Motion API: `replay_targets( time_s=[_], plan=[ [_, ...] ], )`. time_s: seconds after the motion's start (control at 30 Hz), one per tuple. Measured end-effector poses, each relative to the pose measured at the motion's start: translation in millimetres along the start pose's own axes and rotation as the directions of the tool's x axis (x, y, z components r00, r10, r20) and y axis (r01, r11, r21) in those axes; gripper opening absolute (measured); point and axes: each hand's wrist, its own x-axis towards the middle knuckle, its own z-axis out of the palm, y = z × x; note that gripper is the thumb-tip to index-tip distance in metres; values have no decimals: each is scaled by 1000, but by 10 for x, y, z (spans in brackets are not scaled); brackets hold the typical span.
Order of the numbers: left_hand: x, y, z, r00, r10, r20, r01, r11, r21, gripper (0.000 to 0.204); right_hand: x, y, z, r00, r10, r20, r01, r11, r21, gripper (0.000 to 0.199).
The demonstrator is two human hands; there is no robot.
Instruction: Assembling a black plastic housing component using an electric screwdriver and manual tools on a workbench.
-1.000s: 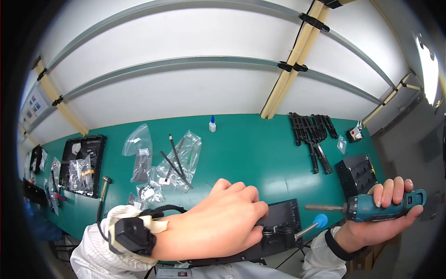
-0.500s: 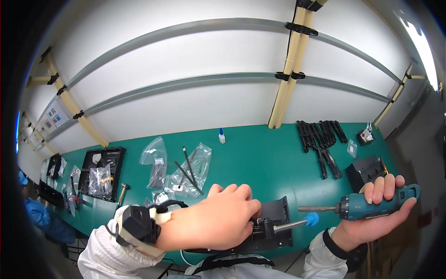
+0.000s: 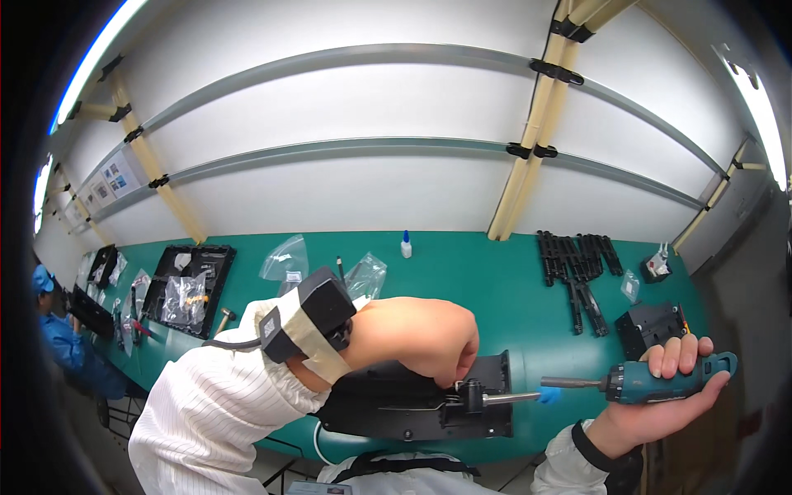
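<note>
My left hand (image 3: 433, 332) bends down over a black assembly (image 3: 371, 419) at the table's front edge. Its fingers are closed, with the tips close to a small black block (image 3: 471, 397); whatever they pinch is hidden. A metal rod (image 3: 510, 398) runs from that block to the right and ends in a blue cap (image 3: 548, 396). Off to the right, my right hand (image 3: 660, 412) is wrapped round a teal cordless screwdriver (image 3: 635, 382). The tool is level, its long bit pointing left just above the blue cap and apart from it.
Black slotted parts (image 3: 573, 264) lie in a group at the back right, beside a black box (image 3: 648, 330). Further left are a small blue-capped bottle (image 3: 406, 245), clear bags (image 3: 285, 257), a hammer (image 3: 224, 320) and a black tray (image 3: 223, 256). A person in blue (image 3: 70, 342) is at the far left.
My view has shifted. The left hand has lifted its wrist and turned its fingers down by the block, baring more of the black assembly. The right hand still grips the screwdriver.
</note>
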Motion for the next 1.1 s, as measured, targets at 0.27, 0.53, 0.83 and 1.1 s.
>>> replay_targets(
  time_s=[0.27, 0.53, 0.83, 1.1],
  plan=[
    [60, -227, 148, 953, 247, -175, -248, 969, 17, 19, 31, 38, -74, 998, 32, -47, -33, 999, -21, 46],
    [42, -451, 187, 890, 384, -246, -421, 899, -119, 15, 48, 105, -18, 996, 59, -63, -59, 998, 1, 45],
    [30, -456, 216, 869, 414, -273, -453, 886, -97, 24, 55, 270, -29, 998, 66, 13, -66, 997, -33, 49],
    [38, -457, 228, 862, 425, -276, -466, 879, -103, 19, 68, 297, -5, 997, 46, 66, -39, 994, -105, 53]
  ],
)
